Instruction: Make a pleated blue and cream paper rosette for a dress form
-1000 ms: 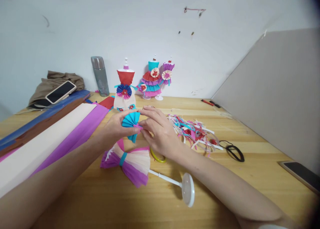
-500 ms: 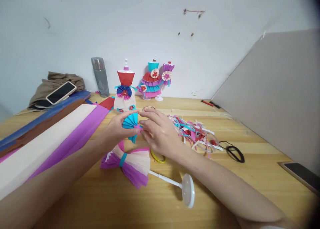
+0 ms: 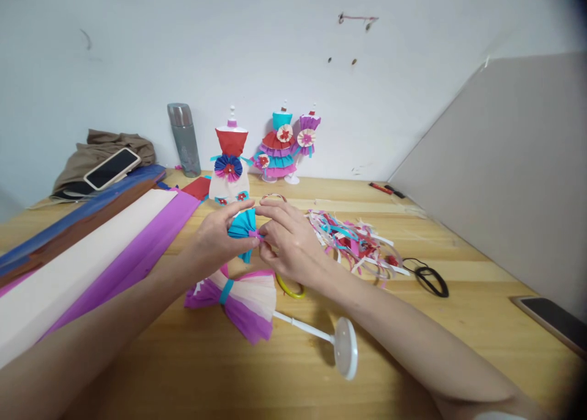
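Note:
Between my two hands is a pleated blue paper fan [image 3: 242, 224] with a small pink band at its gathered end. My left hand [image 3: 220, 227] grips the fan from the left, thumb below and fingers above. The fingertips of my right hand [image 3: 287, 239] pinch the pink band. Just below, a purple and cream paper dress [image 3: 250, 301] with a blue waist strip lies on its side. Its white stand [image 3: 345, 348] points right. A yellow ring [image 3: 290, 288] lies partly under my right hand.
Dressed mini mannequins [image 3: 232, 163] stand by the wall, near a grey bottle [image 3: 184, 140]. Long paper sheets [image 3: 92, 255] and a phone on cloth [image 3: 112, 168] are left. Paper scraps [image 3: 353, 239], a black band [image 3: 431, 282] and another phone [image 3: 553, 319] lie right.
The blue fan has turned slightly and shifted a little right between my hands. The fingers of my right hand have closed in more around the pink band.

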The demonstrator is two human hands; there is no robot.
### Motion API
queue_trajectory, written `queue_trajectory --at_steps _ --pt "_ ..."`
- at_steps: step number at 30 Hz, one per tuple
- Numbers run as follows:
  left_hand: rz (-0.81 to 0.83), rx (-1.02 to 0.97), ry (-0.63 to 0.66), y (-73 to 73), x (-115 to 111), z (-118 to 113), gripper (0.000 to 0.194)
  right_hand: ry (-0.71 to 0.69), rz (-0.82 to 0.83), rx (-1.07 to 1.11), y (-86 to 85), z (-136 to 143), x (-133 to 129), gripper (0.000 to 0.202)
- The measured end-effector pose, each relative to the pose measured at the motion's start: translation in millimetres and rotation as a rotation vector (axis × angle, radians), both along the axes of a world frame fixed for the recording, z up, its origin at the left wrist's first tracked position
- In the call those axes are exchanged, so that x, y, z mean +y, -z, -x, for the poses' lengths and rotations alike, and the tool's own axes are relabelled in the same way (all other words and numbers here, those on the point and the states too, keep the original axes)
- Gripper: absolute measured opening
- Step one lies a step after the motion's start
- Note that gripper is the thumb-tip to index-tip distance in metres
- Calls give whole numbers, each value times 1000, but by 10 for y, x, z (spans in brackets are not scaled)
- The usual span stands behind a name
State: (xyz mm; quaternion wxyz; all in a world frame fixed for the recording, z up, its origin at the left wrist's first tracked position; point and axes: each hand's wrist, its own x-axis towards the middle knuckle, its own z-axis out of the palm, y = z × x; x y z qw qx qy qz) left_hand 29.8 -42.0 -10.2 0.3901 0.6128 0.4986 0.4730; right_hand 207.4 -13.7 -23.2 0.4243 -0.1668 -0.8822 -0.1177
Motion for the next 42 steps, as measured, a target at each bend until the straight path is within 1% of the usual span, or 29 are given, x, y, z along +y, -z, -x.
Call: queue_trajectory --at_steps 3,5,9,11,15,17,18,20,22,24,27,29,30,31,33,35,40,42 --pt "-31 46 0 -33 -3 24 74 -3 2 6 14 0 -3 17" --pt "-31 40 52 -55 -5 43 72 -6 17 27 15 -5 -12 17" --pt "119 -133 222 -93 -29 57 66 -14 21 73 6 -9 -32 18" --pt "143 -201 252 -102 -46 53 61 -17 1 86 3 -5 -38 18" --pt "200 -292 217 -88 -42 67 52 -14 -6 95 0 -1 -36 18" --pt "205 -315 162 -76 -21 93 50 -16 1 100 -5 -6 -31 18" --pt "167 -299 123 -75 -10 107 50 -17 4 103 -9 -10 -28 18" --pt "38 -230 54 -89 3 133 52 -15 12 104 -17 -20 -22 17" --pt "-65 -170 11 -125 1 149 56 -11 24 101 -23 -30 -16 15" --pt "-77 -156 -19 -164 -6 155 59 -5 39 97 -23 -36 -12 12" --pt "27 -230 -48 -192 -10 150 66 15 67 101 -13 -39 -6 11" --pt "146 -305 -22 -188 -11 137 70 36 77 121 -4 -38 -3 11" --pt "203 -341 13 -182 -14 128 70 45 77 136 -1 -38 -1 11" --pt "253 -373 63 -176 -22 116 67 55 76 151 1 -38 -1 11" --pt "315 -430 178 -163 -49 86 55 75 80 179 0 -39 0 11" --pt "355 -469 248 -144 -91 46 43 98 89 202 -7 -42 0 11" --pt "424 -570 255 -66 -220 -121 29 116 116 307 -39 -45 3 11" --pt "417 -586 262 -41 -258 -198 29 108 157 363 -49 -38 0 11"
